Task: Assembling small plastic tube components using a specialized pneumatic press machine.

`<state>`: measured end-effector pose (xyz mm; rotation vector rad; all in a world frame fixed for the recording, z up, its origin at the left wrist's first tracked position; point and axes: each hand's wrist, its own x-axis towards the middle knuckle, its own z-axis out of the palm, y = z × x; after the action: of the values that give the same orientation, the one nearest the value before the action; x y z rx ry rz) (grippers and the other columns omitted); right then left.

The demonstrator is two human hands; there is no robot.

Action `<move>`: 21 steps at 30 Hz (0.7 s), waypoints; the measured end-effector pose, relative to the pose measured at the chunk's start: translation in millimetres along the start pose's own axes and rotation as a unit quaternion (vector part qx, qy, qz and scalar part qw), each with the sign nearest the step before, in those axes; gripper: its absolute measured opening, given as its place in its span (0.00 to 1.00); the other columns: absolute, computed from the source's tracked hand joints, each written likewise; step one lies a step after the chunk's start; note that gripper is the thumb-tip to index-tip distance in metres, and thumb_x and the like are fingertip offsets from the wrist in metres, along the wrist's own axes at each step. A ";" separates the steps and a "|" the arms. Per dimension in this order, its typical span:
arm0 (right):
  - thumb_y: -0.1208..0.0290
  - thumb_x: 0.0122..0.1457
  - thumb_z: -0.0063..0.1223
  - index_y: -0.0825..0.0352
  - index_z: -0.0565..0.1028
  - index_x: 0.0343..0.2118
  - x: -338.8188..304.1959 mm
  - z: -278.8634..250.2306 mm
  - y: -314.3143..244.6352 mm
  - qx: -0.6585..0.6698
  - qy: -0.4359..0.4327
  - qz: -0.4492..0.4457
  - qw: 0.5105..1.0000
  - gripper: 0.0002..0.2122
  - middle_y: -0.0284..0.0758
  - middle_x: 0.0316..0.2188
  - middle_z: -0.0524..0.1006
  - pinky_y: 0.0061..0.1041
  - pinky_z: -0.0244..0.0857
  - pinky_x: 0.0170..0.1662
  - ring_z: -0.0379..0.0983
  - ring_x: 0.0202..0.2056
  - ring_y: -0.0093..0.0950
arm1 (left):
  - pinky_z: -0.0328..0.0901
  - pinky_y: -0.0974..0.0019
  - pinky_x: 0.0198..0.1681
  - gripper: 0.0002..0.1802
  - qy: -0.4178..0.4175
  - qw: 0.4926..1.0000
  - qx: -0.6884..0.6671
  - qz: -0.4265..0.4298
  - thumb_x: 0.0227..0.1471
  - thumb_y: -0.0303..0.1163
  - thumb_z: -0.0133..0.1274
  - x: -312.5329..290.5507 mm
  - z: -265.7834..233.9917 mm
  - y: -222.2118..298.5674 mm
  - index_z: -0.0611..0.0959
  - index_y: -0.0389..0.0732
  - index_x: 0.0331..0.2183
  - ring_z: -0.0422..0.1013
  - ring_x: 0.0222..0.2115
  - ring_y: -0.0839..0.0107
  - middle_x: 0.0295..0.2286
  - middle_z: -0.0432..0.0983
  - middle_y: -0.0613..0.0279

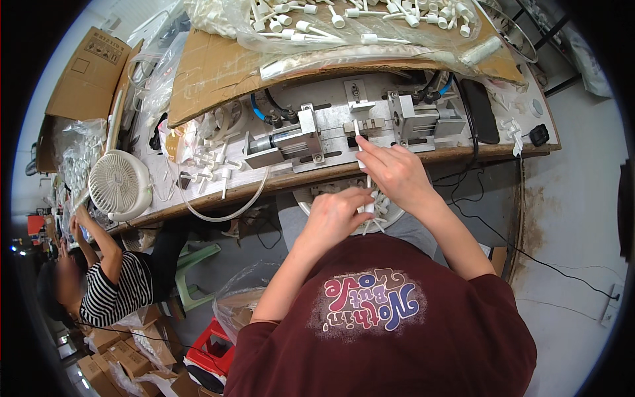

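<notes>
At the bench edge, my right hand [397, 175] is closed, its fingertips pinching a slim white plastic piece [358, 127]. This piece points up into the middle of a metal clamping fixture [364, 124], between two cylinder blocks. Lower and to the left, my left hand [336, 215] is closed around a white plastic stick part [369, 202] held upright above my lap. Its fingers partly cover the part. Beneath both hands a round white basin [397, 215] holds several similar white pieces, mostly hidden by my hands and body.
Cardboard with a plastic bag of white capped sticks [337, 21] overhangs the fixture. A white fan [119, 185] and loose white parts [215, 164] are on the left. A black phone-like slab [479, 111] lies right. Cables [463, 208] hang below; another person [119, 278] sits left.
</notes>
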<state>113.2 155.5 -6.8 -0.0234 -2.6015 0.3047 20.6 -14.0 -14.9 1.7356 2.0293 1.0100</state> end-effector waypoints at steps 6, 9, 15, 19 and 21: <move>0.75 0.46 0.60 0.66 0.78 0.35 14.2 4.8 1.4 -0.033 -0.033 0.022 0.999 0.11 0.38 0.50 0.76 0.26 0.67 0.29 0.75 0.23 0.30 | 0.70 0.64 0.27 0.23 -0.047 0.998 -0.023 -0.028 0.41 0.38 0.67 -10.2 5.9 1.8 0.83 0.45 0.42 0.77 0.24 0.66 0.32 0.80 0.62; 0.74 0.46 0.61 0.66 0.78 0.35 17.7 3.8 3.5 -0.028 -0.046 0.029 0.998 0.11 0.38 0.51 0.76 0.27 0.70 0.27 0.73 0.20 0.33 | 0.69 0.63 0.25 0.24 -0.024 1.000 -0.010 -0.011 0.43 0.40 0.66 -5.0 3.9 3.4 0.83 0.45 0.43 0.76 0.23 0.65 0.27 0.78 0.62; 0.76 0.47 0.58 0.68 0.76 0.31 22.4 5.1 1.2 -0.020 -0.071 0.039 0.997 0.07 0.42 0.49 0.77 0.29 0.70 0.27 0.75 0.21 0.36 | 0.69 0.63 0.26 0.16 0.017 1.000 0.002 0.018 0.45 0.37 0.64 3.8 -5.2 4.6 0.85 0.44 0.38 0.76 0.24 0.63 0.27 0.80 0.62; 0.78 0.42 0.55 0.69 0.71 0.22 24.7 2.1 0.4 -0.005 -0.030 0.019 0.999 0.04 0.48 0.47 0.77 0.30 0.71 0.27 0.76 0.20 0.35 | 0.69 0.66 0.26 0.10 0.118 0.993 0.014 0.024 0.46 0.32 0.64 11.2 -34.6 -0.2 0.85 0.42 0.34 0.76 0.23 0.64 0.28 0.81 0.62; 0.77 0.46 0.57 0.68 0.75 0.29 19.9 5.5 3.7 -0.006 -0.047 0.035 0.998 0.06 0.43 0.49 0.76 0.30 0.71 0.28 0.77 0.22 0.35 | 0.70 0.68 0.26 0.10 0.155 0.988 -0.004 0.010 0.45 0.28 0.64 15.4 -52.8 4.9 0.85 0.41 0.34 0.77 0.24 0.66 0.28 0.81 0.61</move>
<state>93.1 159.4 -2.5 -0.1069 -2.7008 0.3237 -12.2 -16.3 29.5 1.6848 2.1869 1.3644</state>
